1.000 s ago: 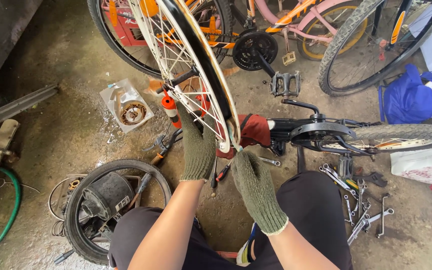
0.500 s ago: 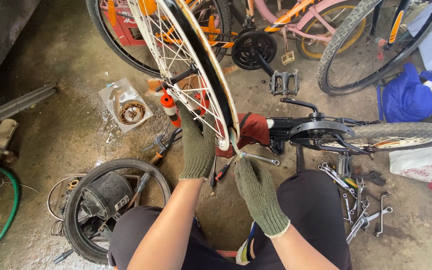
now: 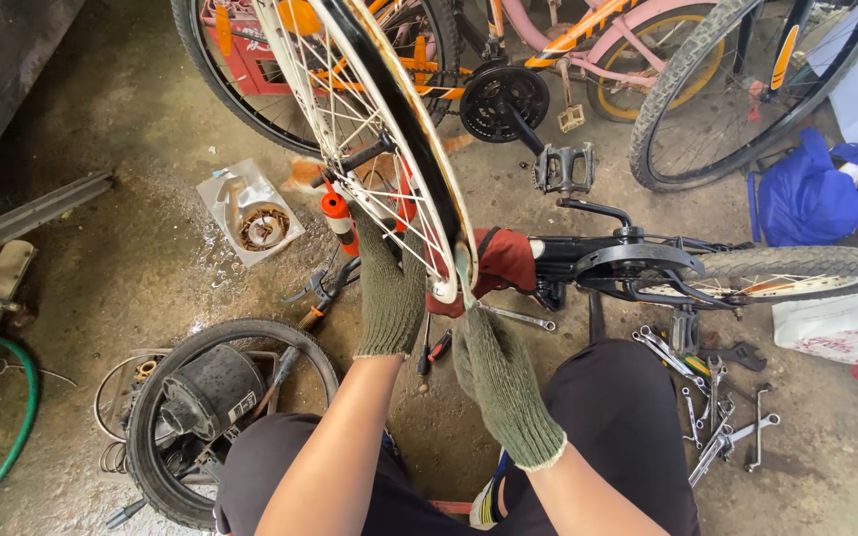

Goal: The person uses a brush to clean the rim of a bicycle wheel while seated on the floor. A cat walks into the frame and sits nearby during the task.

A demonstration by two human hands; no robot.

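Far to the left of the fingers a green hose (image 3: pixel 12 437) curves over the concrete floor (image 3: pixel 131 248), and nearer in lies a small wheel with a hub motor (image 3: pixel 206 407). The left hand (image 3: pixel 389 293), in a green knit glove, reaches up from the lap with the forearm rising steeply; its fingers (image 3: pixel 381 248) are curled together around the spokes and inner side of the bicycle wheel rim (image 3: pixel 389 129). The rim stands on edge, its long sweep running up and away to the left from both hands, so its lowest point sits just between them. The right hand (image 3: pixel 494 372), also gloved, lies just below and right of that low point, wrist bent upward; its fingers (image 3: pixel 469 328) pinch a thin greenish strip (image 3: pixel 463 273) against the rim edge. Both hands are equally near. Right of the fingers lie a red rag (image 3: pixel 503 260), then scattered wrenches (image 3: pixel 717 417).
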